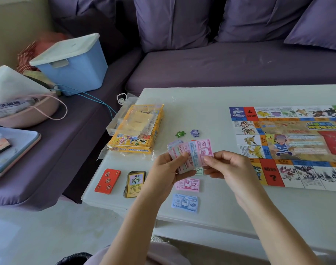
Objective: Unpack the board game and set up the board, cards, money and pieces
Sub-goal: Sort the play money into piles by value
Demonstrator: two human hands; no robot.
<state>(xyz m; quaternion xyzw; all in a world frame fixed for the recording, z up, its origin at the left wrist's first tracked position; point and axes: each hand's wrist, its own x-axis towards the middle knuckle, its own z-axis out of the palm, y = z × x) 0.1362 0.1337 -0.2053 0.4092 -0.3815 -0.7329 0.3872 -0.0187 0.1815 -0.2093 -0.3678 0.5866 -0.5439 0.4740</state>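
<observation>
We hold a fan of play money (192,152) above the counter (211,104). Our left hand (166,169) grips the pink, blue and lilac notes from below, and our right hand (228,169) pinches the front pink one at its lower edge. Our hands and the fan hide the counter beneath them, so only part of a small green note (199,171) shows between them. Just below it lies a pink 1000 note (188,185), and nearer us a blue 500 note (185,204), both flat and apart.

To the left, a red card deck (108,181) and a yellow-bordered card deck (135,184) sit side by side without touching. Beyond them the yellow game box (136,129) lies in crumpled clear wrap near the counter's left edge, with a clear plastic tray (113,127) against its left side. A green star piece (180,134) and a purple star piece (194,133) rest between the box and the board (289,146), which lies open and flat on the right.

The counter is white and glossy. Behind it runs a purple sofa (220,66), which carries a blue storage bin (73,62) with a white lid and a pink basket (25,115).
</observation>
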